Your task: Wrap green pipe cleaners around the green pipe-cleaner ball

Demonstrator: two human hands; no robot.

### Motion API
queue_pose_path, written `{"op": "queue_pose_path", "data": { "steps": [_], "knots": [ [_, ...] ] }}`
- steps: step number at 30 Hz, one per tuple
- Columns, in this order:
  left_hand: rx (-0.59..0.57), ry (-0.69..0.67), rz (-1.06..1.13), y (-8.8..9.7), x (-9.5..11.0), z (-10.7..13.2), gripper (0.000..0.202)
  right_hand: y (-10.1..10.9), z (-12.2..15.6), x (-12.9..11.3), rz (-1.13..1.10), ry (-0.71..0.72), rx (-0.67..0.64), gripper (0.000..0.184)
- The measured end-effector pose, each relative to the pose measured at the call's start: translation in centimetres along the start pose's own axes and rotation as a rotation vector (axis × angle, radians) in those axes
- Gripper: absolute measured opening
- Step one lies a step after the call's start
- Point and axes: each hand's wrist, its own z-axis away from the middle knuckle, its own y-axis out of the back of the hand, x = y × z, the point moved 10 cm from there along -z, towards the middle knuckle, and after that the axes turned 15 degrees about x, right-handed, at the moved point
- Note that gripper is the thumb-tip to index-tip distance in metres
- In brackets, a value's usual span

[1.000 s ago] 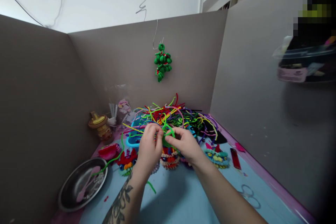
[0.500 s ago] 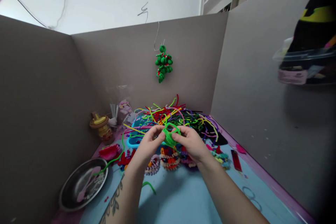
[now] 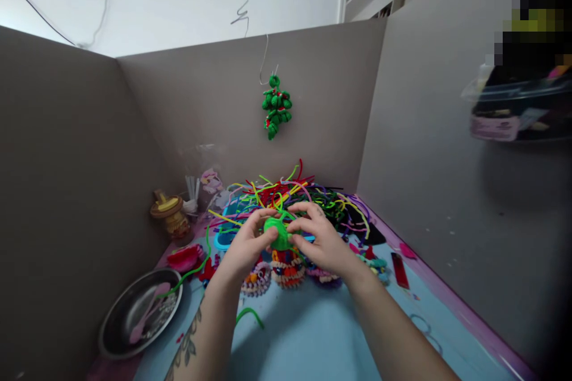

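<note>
Both hands meet above the blue table top [image 3: 308, 339]. My left hand [image 3: 248, 244] and my right hand [image 3: 319, 238] pinch a small green coil of pipe cleaner [image 3: 277, 233] between their fingertips, the coil wound tight into a ball. Just below the hands stand several small coiled pipe-cleaner figures [image 3: 288, 268] in red, orange and pink. Behind the hands lies a big loose heap of coloured pipe cleaners [image 3: 308, 193].
A steel plate [image 3: 140, 312] with a pink spoon sits at the front left. A yellow-lidded jar [image 3: 167, 214] stands by the left board. A green pipe-cleaner ornament [image 3: 276, 106] hangs on the back cardboard wall. A red lighter [image 3: 399, 269] lies right. A green strand [image 3: 249, 314] lies loose.
The green pipe cleaner went from a loose open loop to a tight ball between my fingers. Both hands shifted slightly while turning it.
</note>
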Motion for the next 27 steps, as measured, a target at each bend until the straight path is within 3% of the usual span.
{"op": "queue_pose_path", "data": {
  "steps": [3, 8, 11, 14, 17, 19, 22, 27],
  "knots": [
    [0.108, -0.026, -0.033, 0.6, 0.1, -0.4, 0.047, 0.2, 0.0, 0.6, -0.021, -0.057, 0.098, 0.007],
    [0.359, -0.184, -0.190, 2.2, 0.8, -0.6, 0.037, 1.1, 0.8, 4.7, -0.169, -0.351, 0.349, 0.014],
    [0.300, -0.113, -0.136, 1.1, 0.1, -0.4, 0.036, 1.8, 1.6, 6.5, -0.261, -0.461, 0.503, 0.016],
    [0.203, 0.047, 0.038, -0.9, -0.8, 0.3, 0.053, 2.1, 2.0, 7.1, -0.308, -0.515, 0.590, 0.018],
    [0.230, 0.166, 0.266, -1.7, -1.3, 1.0, 0.070, 1.4, 2.1, 6.9, -0.339, -0.542, 0.560, 0.019],
    [0.285, 0.172, 0.377, -1.6, -1.2, 1.2, 0.079, 0.5, 1.9, 6.7, -0.353, -0.547, 0.484, 0.018],
    [0.343, 0.116, 0.376, -1.0, -0.9, 1.1, 0.081, -0.1, 1.8, 6.5, -0.323, -0.533, 0.431, 0.016],
    [0.349, 0.107, 0.332, -0.7, -1.1, 0.8, 0.076, 0.6, 1.5, 6.4, -0.284, -0.492, 0.435, 0.014]
  ]
}}
